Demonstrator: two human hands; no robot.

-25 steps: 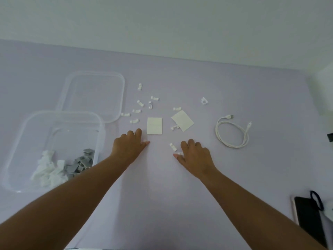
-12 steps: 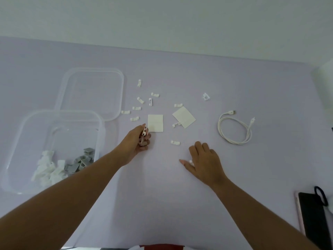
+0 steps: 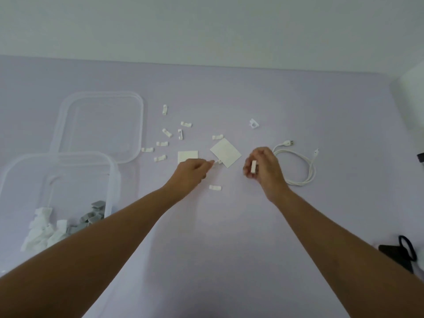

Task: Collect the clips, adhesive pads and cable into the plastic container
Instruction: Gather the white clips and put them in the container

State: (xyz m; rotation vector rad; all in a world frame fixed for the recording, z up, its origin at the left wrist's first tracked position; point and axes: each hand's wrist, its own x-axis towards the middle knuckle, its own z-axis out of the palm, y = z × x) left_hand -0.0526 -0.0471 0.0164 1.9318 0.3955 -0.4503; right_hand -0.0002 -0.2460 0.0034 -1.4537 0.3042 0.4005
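Head view shows both of your bare arms reaching out over the lilac table (image 3: 229, 237); your right hand (image 3: 261, 167) is lifted and curled, pinching one white clip (image 3: 253, 167) upright between thumb and fingers, just left of the coiled white cable (image 3: 302, 166), which lies flat on the table. Your left hand (image 3: 192, 172) is closed to a pinch, fingertips on a small white clip (image 3: 217, 162) at the near corner of the tilted adhesive pad (image 3: 226, 152); whether that clip is lifted or only touched, you cannot tell from this picture. A second adhesive pad (image 3: 187, 156) lies square beside it, partly behind your left knuckles. One more clip (image 3: 215, 187) sits on the table between your two wrists; a scatter of loose clips (image 3: 167, 133) lies farther out, between the pads and the clear lid (image 3: 101, 127), and a lone one (image 3: 253, 123) rests beyond the cable. The plastic container (image 3: 114, 177) stands open at your left, overlapping the lid's near edge — inside it, a heap of white clips (image 3: 42, 230) and a pile of grey pieces (image 3: 91, 216) lie in the near part. At the far right edge a dark object (image 3: 394, 255) with a black loop (image 3: 407, 246) rests on the table — too cut off to identify.
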